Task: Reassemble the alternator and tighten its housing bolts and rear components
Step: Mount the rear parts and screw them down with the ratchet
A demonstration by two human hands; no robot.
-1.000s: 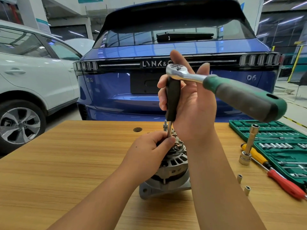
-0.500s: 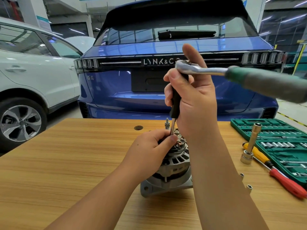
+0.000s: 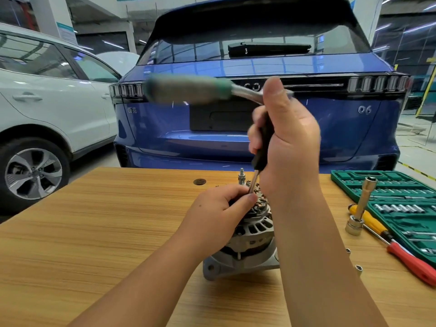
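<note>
A grey metal alternator (image 3: 250,253) stands on the wooden table (image 3: 94,232), rear end up, with a threaded stud (image 3: 241,177) at its top. My left hand (image 3: 219,218) rests on its upper rear part, fingers pinching around the thin steel shaft (image 3: 253,184) of a driver. My right hand (image 3: 286,142) grips that driver's black handle (image 3: 263,147) upright above the alternator. A ratchet sits on top of the handle; its green grip (image 3: 186,89) points left and is blurred by motion.
A green socket set case (image 3: 401,204) lies at the table's right. Beside it stand a tall chrome socket extension (image 3: 361,208), a yellow and red screwdriver (image 3: 398,253) and two small sockets (image 3: 358,269). A blue car (image 3: 236,67) and a white car (image 3: 47,102) stand behind the table.
The ratchet's green grip has swung from pointing right to pointing left on top of the black handle. Both hands and the alternator have stayed in place.
</note>
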